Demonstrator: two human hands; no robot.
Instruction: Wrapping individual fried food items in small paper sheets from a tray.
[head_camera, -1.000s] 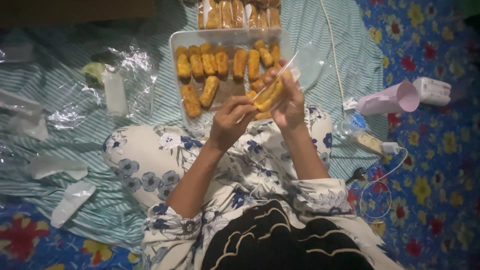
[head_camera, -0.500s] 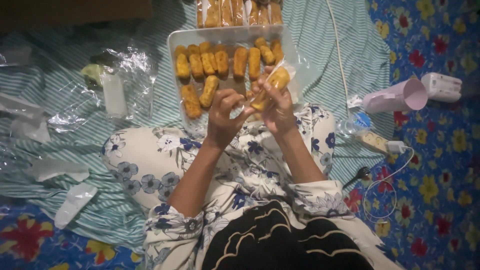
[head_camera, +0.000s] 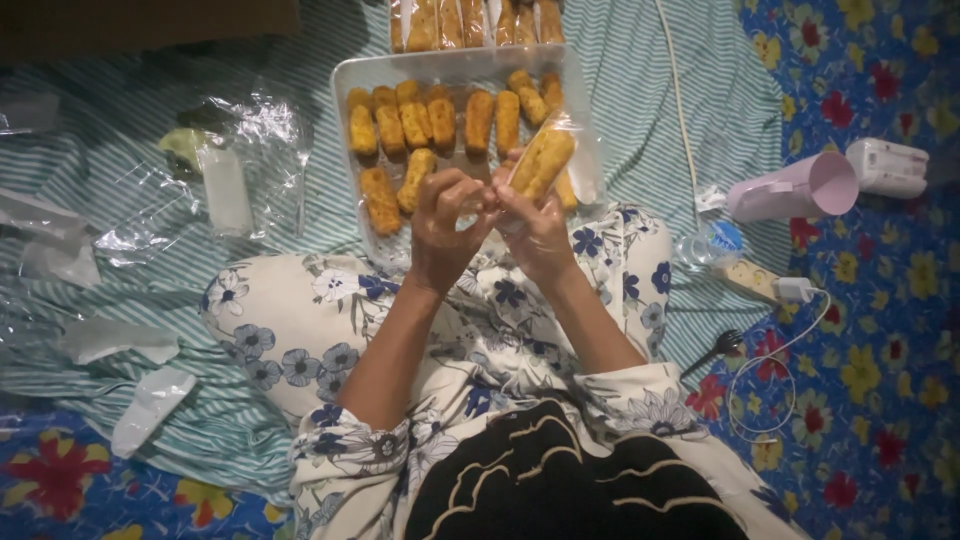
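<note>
Over the lap in floral cloth, left hand (head_camera: 447, 222) and right hand (head_camera: 533, 225) met fingertip to fingertip, fingers pinched narrow on the lower end of a clear bag (head_camera: 545, 160) holding one golden fried stick, tilted up to the right. Just beyond lay the white tray (head_camera: 345, 85) of fried sticks (head_camera: 440, 120). Pink jug (head_camera: 795, 187) lay well off right; empty clear bags (head_camera: 250, 150) lay left.

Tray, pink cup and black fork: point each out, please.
tray (head_camera: 345, 75), head view, bare left rim.
pink cup (head_camera: 790, 187), head view, middle of its side, lying on the floral cloth.
black fork (head_camera: 714, 351), head view, on the handle near the prongs.
</note>
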